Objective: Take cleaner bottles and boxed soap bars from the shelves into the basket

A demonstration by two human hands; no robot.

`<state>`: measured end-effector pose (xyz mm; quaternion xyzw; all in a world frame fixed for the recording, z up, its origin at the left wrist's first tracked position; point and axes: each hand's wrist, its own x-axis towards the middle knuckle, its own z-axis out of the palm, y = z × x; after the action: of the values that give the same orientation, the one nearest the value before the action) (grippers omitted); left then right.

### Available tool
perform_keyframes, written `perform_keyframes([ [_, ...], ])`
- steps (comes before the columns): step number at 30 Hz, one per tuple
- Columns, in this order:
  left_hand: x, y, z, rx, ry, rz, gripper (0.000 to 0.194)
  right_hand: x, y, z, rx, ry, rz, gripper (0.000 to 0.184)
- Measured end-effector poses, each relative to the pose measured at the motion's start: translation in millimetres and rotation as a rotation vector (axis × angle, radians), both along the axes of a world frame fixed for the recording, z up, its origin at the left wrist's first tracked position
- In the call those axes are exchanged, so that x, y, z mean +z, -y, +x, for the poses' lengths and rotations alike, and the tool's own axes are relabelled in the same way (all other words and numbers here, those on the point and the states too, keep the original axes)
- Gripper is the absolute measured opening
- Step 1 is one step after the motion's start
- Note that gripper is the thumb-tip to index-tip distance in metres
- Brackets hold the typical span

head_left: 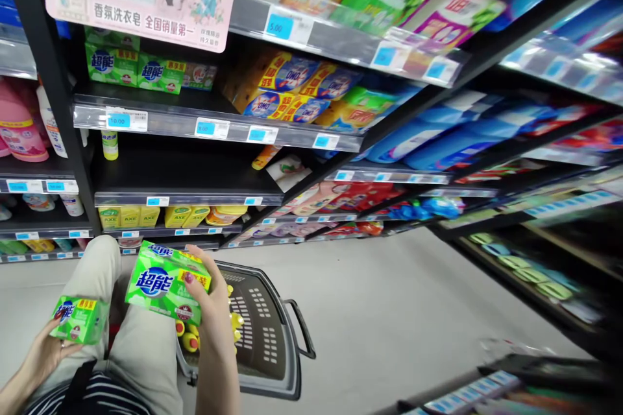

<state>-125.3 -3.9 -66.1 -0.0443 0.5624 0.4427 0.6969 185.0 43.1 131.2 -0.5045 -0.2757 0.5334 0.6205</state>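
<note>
My right hand [210, 292] grips a large green soap pack [163, 280] with blue characters, held above my knee. My left hand [46, 353] holds a smaller green soap pack [78, 319] of the same brand at the lower left. Both packs hover in front of my bent leg in light trousers [141, 343]. A grey shopping basket [265, 337] sits on the floor just right of my right hand, with yellow bottles [189, 337] showing at its near edge.
Black shelves [185, 118] with blue price tags carry soap and detergent packs at left and along the right side. More of the green soap packs [131, 68] sit on an upper shelf. The grey floor [389, 311] runs down the aisle.
</note>
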Motion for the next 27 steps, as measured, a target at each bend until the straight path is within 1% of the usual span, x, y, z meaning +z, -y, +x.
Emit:
perform_keyframes([
  [2, -0.4, 0.8, 1.1, 0.0, -0.005, 0.006, 0.063, 5.8, 2.3, -2.7, 0.026, 0.106, 0.045, 0.052],
  [4, -0.7, 0.9, 2.5, -0.002, -0.005, 0.006, 0.068, 8.6, 4.8, -5.6, 0.059, 0.152, 0.095, 0.057],
  [7, -1.8, 1.0, 4.0, 0.009, -0.009, 0.003, 0.083, 5.4, 7.4, -9.1, 0.119, 0.169, 0.218, 0.072],
  [9, -2.8, 1.4, 4.3, 0.014, -0.01, 0.004, 0.091, 0.9, 6.9, -10.2, 0.135, 0.23, 0.338, 0.078],
  [11, -3.7, 2.2, 3.9, 0.012, -0.005, 0.01, 0.096, -2.8, 3.9, -10.3, 0.135, 0.335, 0.479, 0.072],
  [13, -4.7, 3.3, 3.3, 0.002, 0.003, 0.022, 0.099, -4.5, -0.9, -9.9, 0.141, 0.425, 0.655, 0.064],
  [15, -5.8, 4.5, 2.8, -0.009, 0.005, 0.035, 0.1, -4.4, -5.7, -9.5, 0.154, 0.468, 0.791, 0.06],
  [16, -6.4, 4.9, 2.6, -0.011, 0.002, 0.038, 0.098, -3.9, -7.5, -9.4, 0.159, 0.473, 0.83, 0.06],
  [19, -8.1, 5.8, 2.1, -0.017, -0.003, 0.043, 0.093, -1.8, -9.3, -9.1, 0.185, 0.454, 0.841, 0.059],
  [23, -8.9, 5.9, 1.3, -0.017, 0.003, 0.045, 0.093, -1.6, -5.7, -7.9, 0.199, 0.427, 0.814, 0.06],
  [25, -8.7, 5.8, 1.0, -0.012, 0.004, 0.045, 0.093, -5.7, -3.5, -7.2, 0.172, 0.364, 0.744, 0.061],
  [27, -8.1, 5.7, 0.9, -0.006, 0.009, 0.041, 0.093, -13.7, -2.2, -7.5, 0.142, 0.21, 0.619, 0.067],
])
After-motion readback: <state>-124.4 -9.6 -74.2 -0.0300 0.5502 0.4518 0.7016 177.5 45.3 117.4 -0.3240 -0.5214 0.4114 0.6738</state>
